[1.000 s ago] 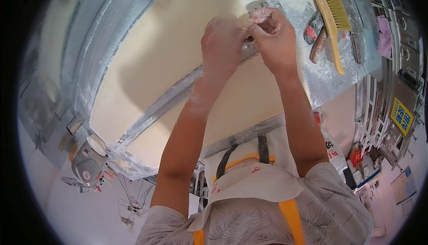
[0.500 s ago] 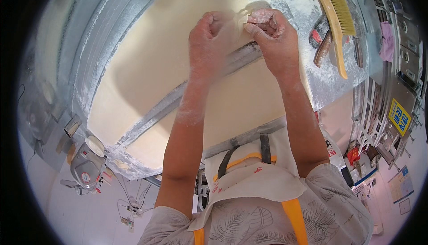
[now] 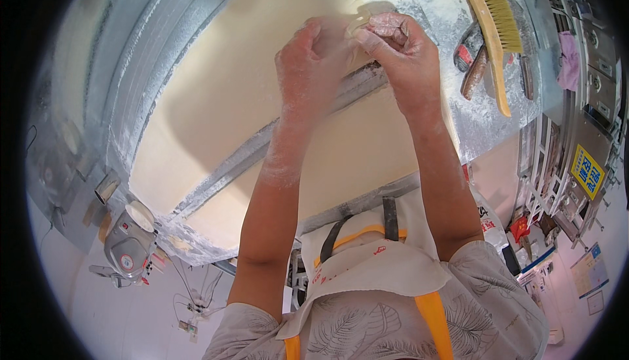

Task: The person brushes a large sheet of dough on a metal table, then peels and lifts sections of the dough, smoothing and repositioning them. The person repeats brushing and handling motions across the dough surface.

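Observation:
A wide, pale sheet of dough lies on a floured metal worktop, its upper right edge just beyond my hands. My right hand, dusted with flour, pinches a small piece of dough between thumb and fingers. Facing it from the left, my left hand is curled closed, with its fingertips at the other side of that piece. A hazy blur covers those left fingertips, so their exact grip is hard to see. Below my wrists runs a second dough sheet, parted from the first by a floured strip of bare metal.
To the right, a wooden-handled bench brush rests on the floury worktop beside dark-handled tools. A grey kitchen scale stands at the lower left, near a pale round dish. Metal racks line the right side.
My left hand has shifted very slightly left. The dough piece between my fingertips has changed shape, and my right thumb and fingers have moved a little closer together.

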`<state>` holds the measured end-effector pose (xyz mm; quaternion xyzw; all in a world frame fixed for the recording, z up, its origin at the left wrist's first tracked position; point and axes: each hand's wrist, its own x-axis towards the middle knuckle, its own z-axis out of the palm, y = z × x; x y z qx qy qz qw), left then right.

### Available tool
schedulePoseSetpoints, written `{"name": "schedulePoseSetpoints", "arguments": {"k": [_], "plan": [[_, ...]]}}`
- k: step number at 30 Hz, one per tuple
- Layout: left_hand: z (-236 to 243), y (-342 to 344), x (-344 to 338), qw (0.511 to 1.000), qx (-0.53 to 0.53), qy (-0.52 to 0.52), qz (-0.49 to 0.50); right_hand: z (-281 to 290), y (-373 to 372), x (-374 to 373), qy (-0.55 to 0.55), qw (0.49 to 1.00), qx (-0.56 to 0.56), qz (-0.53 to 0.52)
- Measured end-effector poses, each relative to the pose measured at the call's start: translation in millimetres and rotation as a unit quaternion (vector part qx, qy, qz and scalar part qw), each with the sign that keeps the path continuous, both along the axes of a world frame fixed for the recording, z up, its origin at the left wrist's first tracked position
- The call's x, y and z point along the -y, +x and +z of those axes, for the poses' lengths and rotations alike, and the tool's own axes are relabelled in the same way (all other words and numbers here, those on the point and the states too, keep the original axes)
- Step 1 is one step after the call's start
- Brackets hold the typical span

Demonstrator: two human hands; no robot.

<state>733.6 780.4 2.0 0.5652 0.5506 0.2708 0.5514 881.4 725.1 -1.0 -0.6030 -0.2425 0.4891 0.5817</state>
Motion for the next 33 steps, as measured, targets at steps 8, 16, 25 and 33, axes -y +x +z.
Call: {"name": "schedulePoseSetpoints", "arguments": {"k": [8,16,25,33], "plan": [[11,1,1,0.999,-0.028,-0.023,0.001,-2,2,0,-0.013,0.999,0.033,0.004],[6,-3,0,0.998,0.029,-0.044,0.025,-3,3,-2,-0.026,0.995,0.092,0.011],[9,-3,-3,0.994,0.048,-0.089,0.048,1,1,-1,-0.044,0.988,0.148,0.024],[7,-5,-2,0.995,0.049,-0.078,0.036,0,4,-2,-0.027,0.993,0.114,0.026]]}}
